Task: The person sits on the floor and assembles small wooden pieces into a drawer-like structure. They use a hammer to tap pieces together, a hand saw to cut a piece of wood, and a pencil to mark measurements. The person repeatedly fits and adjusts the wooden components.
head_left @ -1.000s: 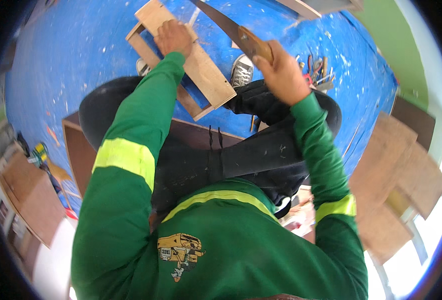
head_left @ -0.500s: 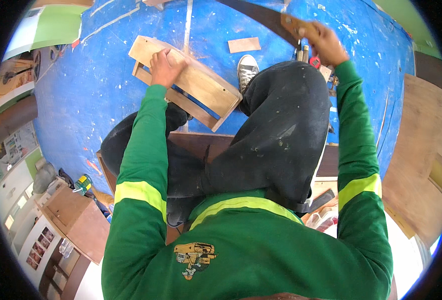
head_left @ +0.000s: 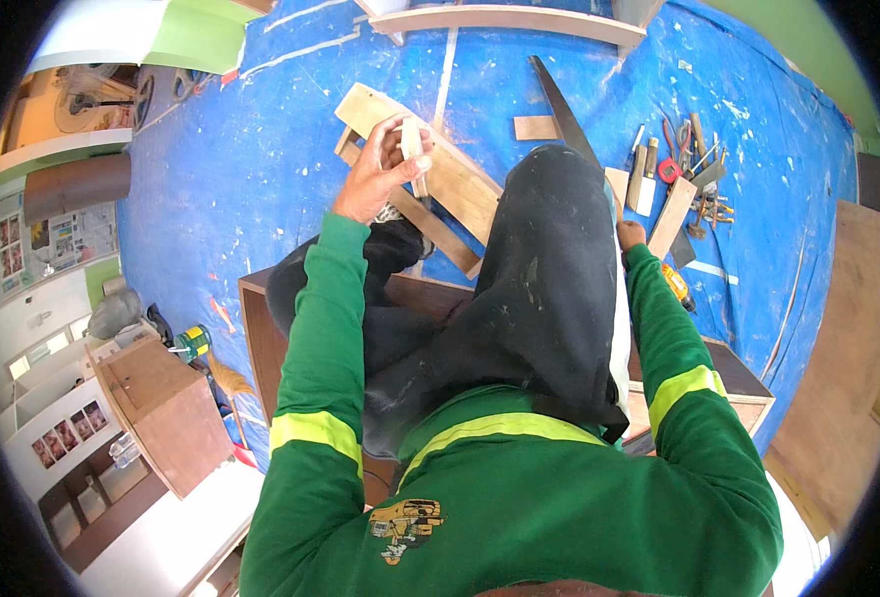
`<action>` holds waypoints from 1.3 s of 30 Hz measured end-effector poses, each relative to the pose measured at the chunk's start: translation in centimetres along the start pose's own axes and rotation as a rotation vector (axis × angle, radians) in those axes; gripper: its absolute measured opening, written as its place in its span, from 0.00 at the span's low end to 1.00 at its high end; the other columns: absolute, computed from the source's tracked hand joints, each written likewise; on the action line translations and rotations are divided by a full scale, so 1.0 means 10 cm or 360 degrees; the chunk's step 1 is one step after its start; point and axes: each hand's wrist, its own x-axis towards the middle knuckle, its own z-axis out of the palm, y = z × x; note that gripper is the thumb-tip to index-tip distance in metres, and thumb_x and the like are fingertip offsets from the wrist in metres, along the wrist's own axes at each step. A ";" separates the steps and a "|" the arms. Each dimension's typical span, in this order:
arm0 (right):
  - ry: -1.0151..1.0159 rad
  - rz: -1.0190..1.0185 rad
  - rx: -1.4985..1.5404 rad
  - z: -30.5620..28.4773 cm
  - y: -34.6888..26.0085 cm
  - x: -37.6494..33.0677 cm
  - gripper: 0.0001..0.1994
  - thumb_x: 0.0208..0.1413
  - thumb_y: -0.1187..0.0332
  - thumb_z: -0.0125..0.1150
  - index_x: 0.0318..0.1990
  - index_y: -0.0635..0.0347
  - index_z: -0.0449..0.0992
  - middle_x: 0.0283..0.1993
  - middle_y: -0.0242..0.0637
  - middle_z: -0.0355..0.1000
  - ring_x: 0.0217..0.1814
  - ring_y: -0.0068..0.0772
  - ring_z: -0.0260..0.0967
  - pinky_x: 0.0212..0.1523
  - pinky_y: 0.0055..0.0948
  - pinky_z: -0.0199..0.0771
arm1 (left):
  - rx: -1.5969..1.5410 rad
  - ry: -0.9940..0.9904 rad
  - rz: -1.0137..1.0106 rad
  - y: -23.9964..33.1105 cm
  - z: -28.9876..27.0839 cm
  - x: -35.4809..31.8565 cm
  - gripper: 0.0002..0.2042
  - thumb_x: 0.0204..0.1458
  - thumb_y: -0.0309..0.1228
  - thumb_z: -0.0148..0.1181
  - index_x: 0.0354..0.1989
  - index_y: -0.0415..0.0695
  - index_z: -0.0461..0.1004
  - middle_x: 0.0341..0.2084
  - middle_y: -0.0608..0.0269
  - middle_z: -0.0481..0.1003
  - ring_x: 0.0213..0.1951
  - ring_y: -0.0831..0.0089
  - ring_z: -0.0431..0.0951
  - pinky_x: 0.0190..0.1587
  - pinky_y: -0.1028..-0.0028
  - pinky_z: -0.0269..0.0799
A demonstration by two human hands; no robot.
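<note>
Left hand [head_left: 375, 179]: we find it raised and closed around a small wood offcut [head_left: 412, 149], held upright above the board assembly.
Right hand [head_left: 630, 235]: low beside the raised knee, at the handle end of the handsaw [head_left: 562, 104]; the knee hides the grip, so we cannot tell whether it is clamped.
Handsaw: blade lies on the blue tarpaulin [head_left: 261, 169], pointing away from the person.
Wooden frame [head_left: 440, 184]: nailed boards, flat on the tarpaulin under the left hand.
Loose tools [head_left: 684, 164]: a scatter well to the right, with a short cut block [head_left: 534, 127] near the blade.
Progress: we judge one piece cut free and in hand; it is not yet fitted to the frame, and no fastening of it is in evidence.
</note>
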 end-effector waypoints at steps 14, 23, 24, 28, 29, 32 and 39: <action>0.0412 -0.1070 0.0941 -1.36 -1.77 -2.38 0.20 0.72 0.64 0.61 0.66 0.64 0.74 0.49 0.35 0.79 0.50 0.25 0.79 0.44 0.28 0.80 | -0.0338 0.0018 0.0260 0.40 0.40 -0.27 0.44 0.59 0.37 0.77 0.80 0.51 0.54 0.56 0.52 0.78 0.53 0.57 0.86 0.54 0.58 0.87; 0.0074 -0.2051 0.0020 -0.33 -2.82 -3.54 0.36 0.57 0.68 0.79 0.72 0.64 0.68 0.58 0.50 0.76 0.60 0.42 0.77 0.57 0.41 0.80 | -0.0231 0.0058 0.0345 0.52 0.74 -0.20 0.24 0.66 0.34 0.69 0.69 0.47 0.71 0.51 0.61 0.76 0.52 0.68 0.83 0.52 0.66 0.85; 0.0048 -0.2175 -0.0198 -0.17 -2.89 -3.52 0.41 0.55 0.63 0.80 0.73 0.64 0.65 0.61 0.56 0.72 0.61 0.52 0.76 0.58 0.47 0.79 | -0.0170 0.0093 0.0341 0.53 0.75 -0.18 0.22 0.67 0.33 0.68 0.67 0.47 0.73 0.51 0.62 0.76 0.51 0.70 0.82 0.53 0.67 0.83; 0.0259 -0.2324 -0.0319 0.59 -3.00 -3.28 0.31 0.63 0.64 0.65 0.68 0.69 0.61 0.62 0.63 0.67 0.60 0.71 0.73 0.58 0.59 0.78 | 0.0144 0.0250 0.0547 0.27 0.62 0.06 0.14 0.69 0.36 0.61 0.60 0.46 0.77 0.52 0.62 0.77 0.51 0.71 0.79 0.55 0.67 0.79; 0.0056 -0.1951 -0.0284 0.60 -3.03 -3.38 0.32 0.61 0.65 0.66 0.68 0.69 0.61 0.61 0.65 0.67 0.58 0.72 0.74 0.56 0.60 0.78 | 0.0240 0.0305 0.0584 0.11 0.45 0.17 0.15 0.71 0.40 0.59 0.60 0.48 0.75 0.53 0.59 0.78 0.51 0.68 0.80 0.54 0.63 0.81; 0.0041 -0.2030 -0.0219 0.60 -2.93 -3.45 0.34 0.60 0.66 0.68 0.70 0.70 0.62 0.60 0.64 0.69 0.59 0.70 0.76 0.56 0.60 0.79 | -0.0294 0.0345 0.0466 0.00 0.35 0.38 0.16 0.73 0.45 0.56 0.57 0.46 0.74 0.51 0.53 0.78 0.51 0.59 0.81 0.58 0.54 0.80; 0.0422 -0.2178 0.0190 -0.53 -2.60 -3.48 0.23 0.63 0.65 0.70 0.62 0.62 0.75 0.54 0.52 0.74 0.56 0.60 0.75 0.59 0.51 0.78 | -0.1213 0.0741 -0.0042 -0.12 -0.21 0.59 0.27 0.71 0.54 0.58 0.62 0.43 0.68 0.58 0.42 0.73 0.57 0.46 0.78 0.62 0.43 0.78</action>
